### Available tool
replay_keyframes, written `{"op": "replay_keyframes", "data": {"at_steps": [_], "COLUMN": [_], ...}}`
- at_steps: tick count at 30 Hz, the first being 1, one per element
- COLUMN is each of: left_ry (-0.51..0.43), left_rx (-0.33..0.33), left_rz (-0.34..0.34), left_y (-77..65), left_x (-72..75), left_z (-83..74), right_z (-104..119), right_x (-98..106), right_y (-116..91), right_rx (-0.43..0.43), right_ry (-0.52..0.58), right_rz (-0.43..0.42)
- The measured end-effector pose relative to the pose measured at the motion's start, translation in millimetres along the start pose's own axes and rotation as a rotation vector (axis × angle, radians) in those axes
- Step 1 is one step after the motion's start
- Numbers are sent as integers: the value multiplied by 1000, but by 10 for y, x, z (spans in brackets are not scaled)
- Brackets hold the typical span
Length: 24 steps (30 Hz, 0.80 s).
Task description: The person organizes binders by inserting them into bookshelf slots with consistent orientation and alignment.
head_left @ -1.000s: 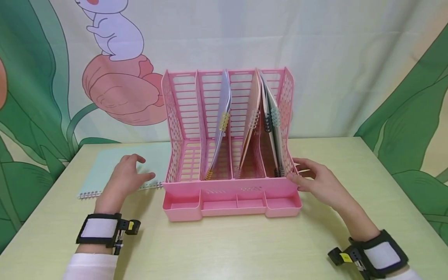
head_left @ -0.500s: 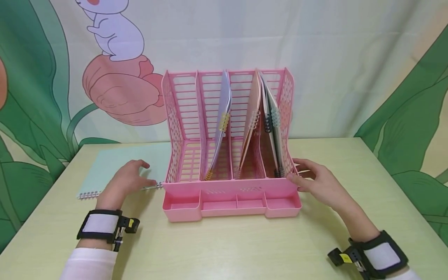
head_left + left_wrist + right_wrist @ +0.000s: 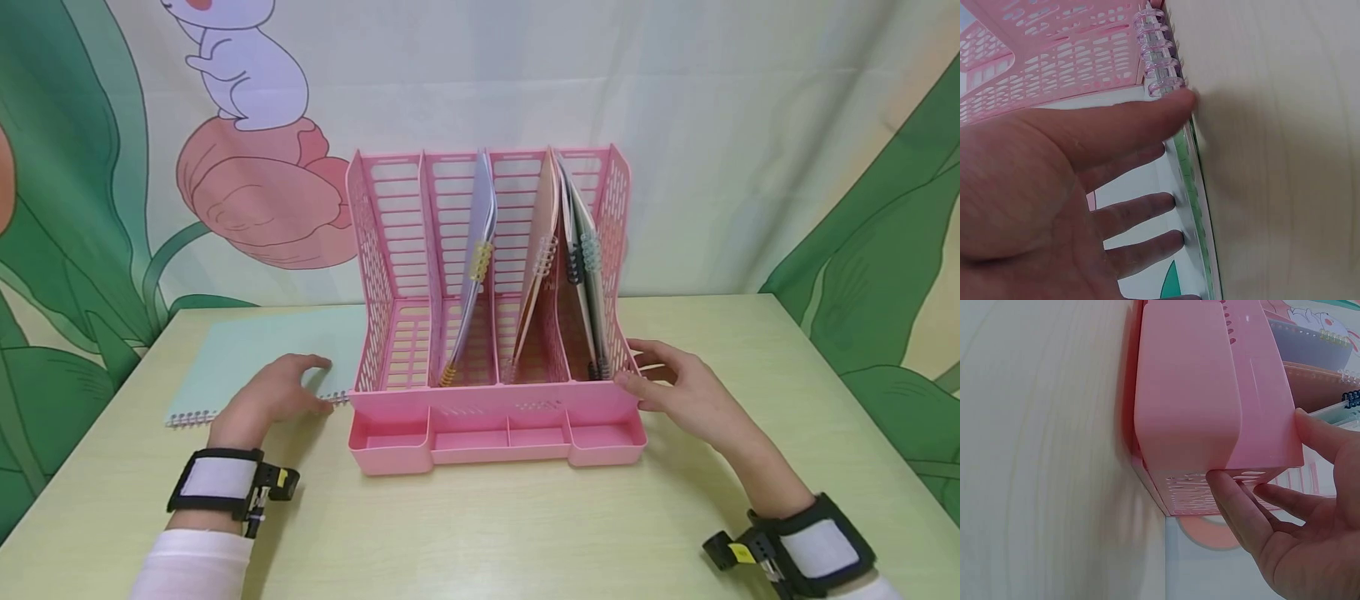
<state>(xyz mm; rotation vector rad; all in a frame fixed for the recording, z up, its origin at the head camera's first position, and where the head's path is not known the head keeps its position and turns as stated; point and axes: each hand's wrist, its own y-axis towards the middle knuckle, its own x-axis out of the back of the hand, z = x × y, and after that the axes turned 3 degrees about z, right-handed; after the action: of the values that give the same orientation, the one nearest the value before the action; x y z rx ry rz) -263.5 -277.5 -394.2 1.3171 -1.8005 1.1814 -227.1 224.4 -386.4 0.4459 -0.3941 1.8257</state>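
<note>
A pale green spiral notebook [image 3: 247,346] lies flat on the table, its coil along the near edge. Over that edge is my left hand [image 3: 273,396], the thumb at the coil and the other fingers extended above the cover, as the left wrist view shows. Upright beside it stands a pink file rack [image 3: 495,400]. My right hand [image 3: 678,387] holds the rack's right front corner, thumb at the front panel and fingers against the side; the right wrist view shows this corner [image 3: 1266,450] closely.
Several spiral notebooks stand in the rack: a lilac one [image 3: 472,258] left of centre, a brownish one [image 3: 536,258] and others at right. Small trays [image 3: 468,442] line the rack's front. Behind the table [image 3: 495,533] hangs a printed curtain [image 3: 690,150].
My left hand has lowered toward the notebook's coil edge, its fingers coming down and the thumb moving to the edge. My right hand and the rack have stayed still.
</note>
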Motion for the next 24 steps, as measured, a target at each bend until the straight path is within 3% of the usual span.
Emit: {"op": "replay_keyframes", "data": {"at_steps": [15,24], "left_ry": [32,144], "left_rx": [0,-5], "left_rz": [-33,-41], "left_y": [-4,-27], "left_x": [-17,-52], "left_z": [29,-11], "right_z": [15,10], "right_x": [-4,-2], "right_y": [1,-3], "right_rx": [1,4], "right_ry": [-2,-10], "right_rz": [4,4]}}
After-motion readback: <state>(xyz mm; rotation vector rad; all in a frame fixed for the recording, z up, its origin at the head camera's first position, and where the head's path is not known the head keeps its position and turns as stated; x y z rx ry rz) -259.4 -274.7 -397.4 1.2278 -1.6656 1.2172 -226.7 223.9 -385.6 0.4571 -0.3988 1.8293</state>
